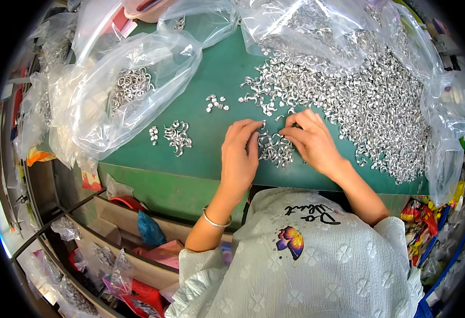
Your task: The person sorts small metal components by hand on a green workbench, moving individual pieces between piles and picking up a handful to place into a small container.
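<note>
My left hand [241, 151] is at the left edge of a small pile of curved silver metal pieces [276, 150] on the green tabletop [206, 143]. Its thumb and fingers close around a small silver piece at their tips. On the pile's right side, my right hand [311, 139] has its thumb and forefinger pressed together; what lies between them is hidden. A large heap of similar silver pieces [373, 98] spreads over the right of the table. Further left lie a small cluster of curved pieces [178, 139], some tiny silver bits [153, 135] and more such bits [217, 103].
A clear plastic bag [163, 100] with silver rings [130, 89] in it lies open at the left. Another clear plastic sheet [317, 32] covers the back of the heap. Below the table's front edge at left are compartments [137, 222] with a blue bag [150, 229].
</note>
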Tool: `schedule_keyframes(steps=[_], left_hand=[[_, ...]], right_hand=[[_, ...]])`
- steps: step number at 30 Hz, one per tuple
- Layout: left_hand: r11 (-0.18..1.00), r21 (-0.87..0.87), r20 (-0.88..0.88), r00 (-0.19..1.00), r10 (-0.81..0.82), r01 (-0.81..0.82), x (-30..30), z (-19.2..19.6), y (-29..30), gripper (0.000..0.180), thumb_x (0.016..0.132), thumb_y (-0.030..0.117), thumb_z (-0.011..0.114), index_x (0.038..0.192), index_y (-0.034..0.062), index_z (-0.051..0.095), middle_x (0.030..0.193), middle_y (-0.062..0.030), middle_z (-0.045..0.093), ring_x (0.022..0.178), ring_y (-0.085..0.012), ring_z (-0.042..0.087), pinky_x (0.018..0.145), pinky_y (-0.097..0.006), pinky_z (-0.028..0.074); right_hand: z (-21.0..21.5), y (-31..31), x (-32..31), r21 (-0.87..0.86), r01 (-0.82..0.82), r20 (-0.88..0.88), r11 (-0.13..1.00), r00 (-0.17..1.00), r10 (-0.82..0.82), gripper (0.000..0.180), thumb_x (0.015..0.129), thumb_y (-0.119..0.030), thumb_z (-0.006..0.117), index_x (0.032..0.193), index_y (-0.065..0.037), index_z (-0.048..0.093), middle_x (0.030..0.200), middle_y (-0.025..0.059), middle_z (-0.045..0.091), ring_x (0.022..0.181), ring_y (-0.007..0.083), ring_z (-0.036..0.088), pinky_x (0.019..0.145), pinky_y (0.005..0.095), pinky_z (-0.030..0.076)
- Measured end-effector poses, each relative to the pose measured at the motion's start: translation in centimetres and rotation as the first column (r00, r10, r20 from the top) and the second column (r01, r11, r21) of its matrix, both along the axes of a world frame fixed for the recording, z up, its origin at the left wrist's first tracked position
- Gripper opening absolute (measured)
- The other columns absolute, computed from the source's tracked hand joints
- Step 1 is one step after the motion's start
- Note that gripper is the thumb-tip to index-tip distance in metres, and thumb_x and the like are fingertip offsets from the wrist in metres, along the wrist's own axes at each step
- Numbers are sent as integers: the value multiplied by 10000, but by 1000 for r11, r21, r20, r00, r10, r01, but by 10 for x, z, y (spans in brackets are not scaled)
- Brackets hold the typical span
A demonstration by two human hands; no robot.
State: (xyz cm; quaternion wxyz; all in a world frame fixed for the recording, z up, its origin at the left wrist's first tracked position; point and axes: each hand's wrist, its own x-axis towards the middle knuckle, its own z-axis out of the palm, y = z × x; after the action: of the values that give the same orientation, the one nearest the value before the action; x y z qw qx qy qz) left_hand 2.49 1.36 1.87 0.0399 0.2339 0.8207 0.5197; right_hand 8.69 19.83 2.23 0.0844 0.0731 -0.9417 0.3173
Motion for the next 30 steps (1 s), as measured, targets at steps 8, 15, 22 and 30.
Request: schedule_keyframes(steps=[8, 15, 22, 30], left_hand=[[983, -115, -60, 986, -153, 145, 12, -6, 3, 294, 851, -89, 543, 1124, -8, 617, 1119, -154, 602, 1008, -322, 572, 882, -371, 454], [966, -165, -104, 970, -220, 201, 12, -5, 13, 328, 842, -93, 540, 1147, 1, 611, 1157, -143, 594, 1112, -335, 531, 950, -407, 418], [976, -9, 20, 976, -218, 218, 20, -9, 7, 340, 830, -116, 529, 1140, -4, 610, 1160, -139, 596, 1084, -334, 544, 940, -413, 429], [942, -116, -112, 938, -328, 316, 18, -11, 16, 356, 829, -125, 525, 1157, -11, 602, 1166, -149, 603, 1084, -343, 556, 936, -398, 443]], right_hand=[[3, 16, 1, 84, 55, -50, 995, 997, -51, 148, 788, -4, 664, 931, -34, 690, 962, 69, 598, 906, 260, 553, 812, 368, 439], [-5, 22, 14, 54, 145, -21, 988, 989, -144, 237, 774, -47, 702, 1008, -67, 666, 1008, 58, 561, 935, 256, 531, 801, 361, 418], [-5, 25, 20, 78, 210, -67, 975, 976, -205, 234, 754, -45, 714, 978, -70, 651, 992, 47, 549, 912, 254, 523, 760, 372, 404], [-7, 21, 18, 170, 165, -82, 971, 985, -153, 126, 751, -74, 707, 854, -71, 635, 964, 35, 563, 908, 237, 513, 761, 363, 383]])
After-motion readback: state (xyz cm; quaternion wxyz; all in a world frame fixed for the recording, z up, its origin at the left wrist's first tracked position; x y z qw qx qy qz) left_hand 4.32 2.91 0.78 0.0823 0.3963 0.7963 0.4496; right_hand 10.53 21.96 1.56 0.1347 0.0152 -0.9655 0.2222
